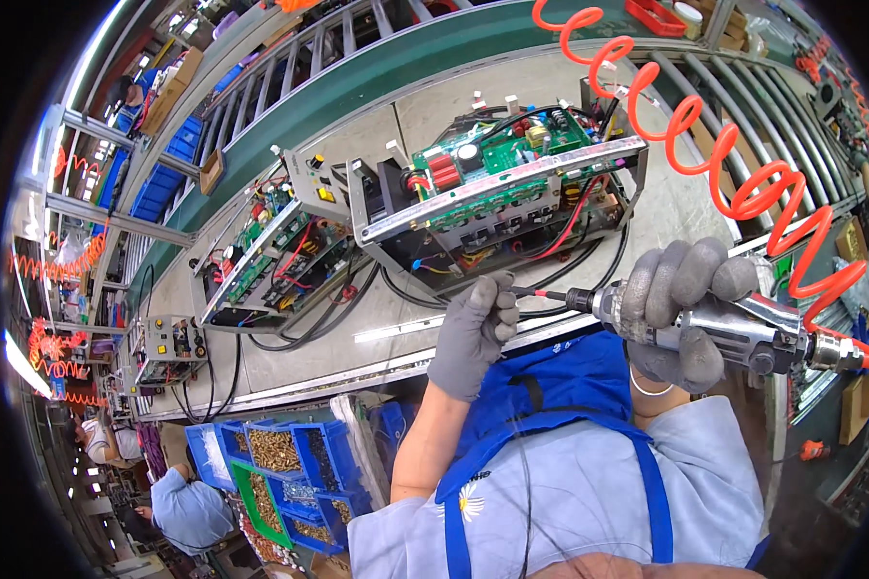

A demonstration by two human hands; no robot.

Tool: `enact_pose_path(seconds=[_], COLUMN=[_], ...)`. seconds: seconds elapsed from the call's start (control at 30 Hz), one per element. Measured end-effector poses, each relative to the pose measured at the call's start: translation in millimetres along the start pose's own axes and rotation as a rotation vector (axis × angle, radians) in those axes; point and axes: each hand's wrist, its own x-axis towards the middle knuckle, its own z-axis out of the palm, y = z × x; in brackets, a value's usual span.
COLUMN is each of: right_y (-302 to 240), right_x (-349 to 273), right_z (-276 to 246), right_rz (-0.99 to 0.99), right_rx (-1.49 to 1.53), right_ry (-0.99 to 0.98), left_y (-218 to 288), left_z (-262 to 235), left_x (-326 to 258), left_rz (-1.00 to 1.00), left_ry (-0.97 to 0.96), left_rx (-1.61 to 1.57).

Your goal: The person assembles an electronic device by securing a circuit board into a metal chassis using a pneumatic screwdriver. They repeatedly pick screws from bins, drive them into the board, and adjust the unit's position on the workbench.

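My right hand (pixel 681 299), in a grey glove, is wrapped round the metal body of an air screwdriver (pixel 743 333). The tool lies nearly level, its bit (pixel 541 292) pointing left. My left hand (pixel 473 333), gloved too, is closed at the bit's tip; whatever its fingers pinch is too small or hidden to make out. Just beyond both hands stands an opened metal-framed electrical unit (pixel 502 183) with a green circuit board on top and wires inside. A second such unit (pixel 280 251) stands to its left, with a panel of knobs at one end.
An orange coiled air hose (pixel 743 193) runs from above to the screwdriver's rear. Black cables (pixel 319 328) lie on the bench. Blue bins of screws (pixel 275 449) and a green bin (pixel 259 502) sit at lower left. Beyond is a roller conveyor (pixel 338 43). Another person (pixel 191 511) is at lower left.
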Motion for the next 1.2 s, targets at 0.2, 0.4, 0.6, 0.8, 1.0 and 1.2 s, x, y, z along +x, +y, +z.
enact_pose_path(seconds=[0.2, 0.4, 0.6, 0.8, 1.0, 1.2], right_y=[-16, -41, -66, -88, -85, -91], right_x=[-1, 4, 16, 12, 15, 11], right_z=[-14, -43, -51, -73, -68, -84], right_rz=[-0.037, -0.16, -0.335, -0.351, -0.379, -0.363], right_rx=[-0.074, -0.089, -0.15, -0.191, -0.167, -0.163], right_ry=[0.052, 0.014, 0.106, 0.087, 0.28, 0.23], left_y=[-6, -9, -17, -23, -24, -18], left_z=[20, 53, 94, 121, 127, 131], left_x=[14, 30, 45, 60, 61, 67], left_rz=[-0.073, -0.157, -0.187, -0.152, -0.16, -0.181], left_ry=[-0.058, -0.138, -0.241, -0.266, -0.277, -0.334], left_rx=[0.017, 0.076, 0.195, 0.228, 0.334, 0.46])
